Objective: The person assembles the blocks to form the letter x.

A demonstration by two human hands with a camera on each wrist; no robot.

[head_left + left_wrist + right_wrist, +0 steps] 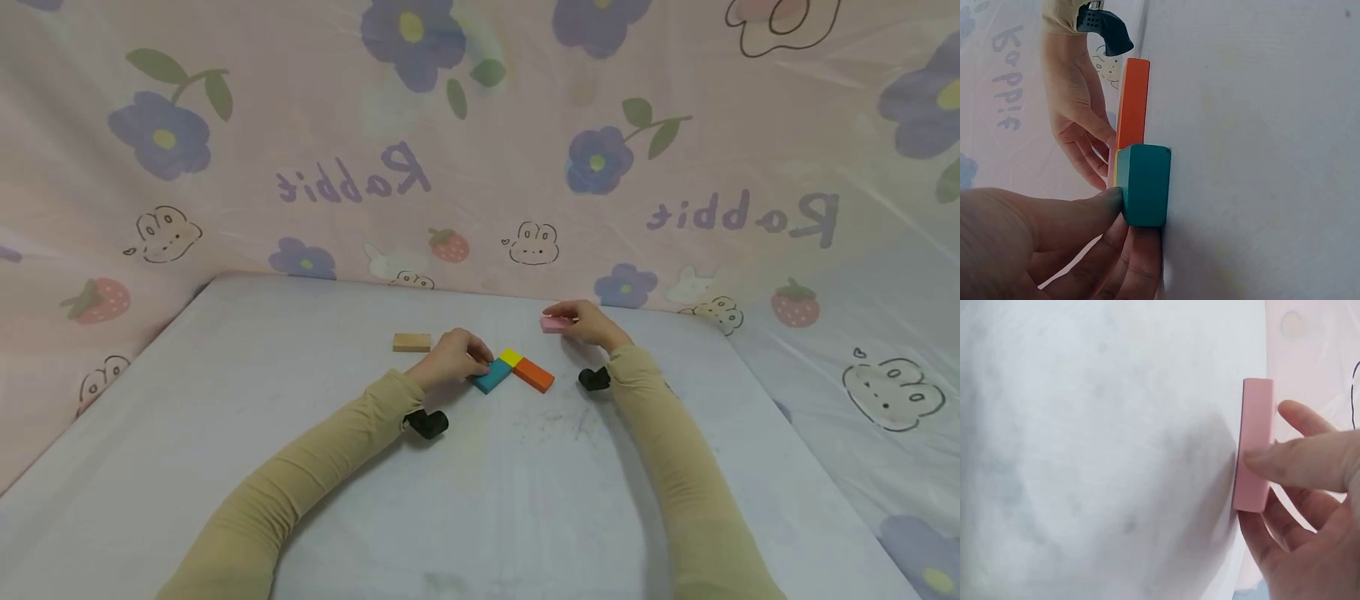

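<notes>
On the table, a blue block (492, 377) lies slanted, its upper end by a yellow block (511, 358). An orange block (534, 375) slants down to the right from the yellow one. My left hand (454, 360) holds the blue block; in the left wrist view its thumb (1107, 203) lies on one face and fingers touch the end side. Farther back on the right, my right hand (588, 323) grips a pink block (555, 324). The thumb rests on the pink block's long face in the right wrist view, and fingers reach around behind it. The yellow block is mostly hidden in the left wrist view.
A plain wooden block (412, 342) lies left of my left hand. Black wrist-worn devices (427, 423) hang at both cuffs. The white table (480, 508) ends at a patterned cloth (480, 167) behind and at the sides.
</notes>
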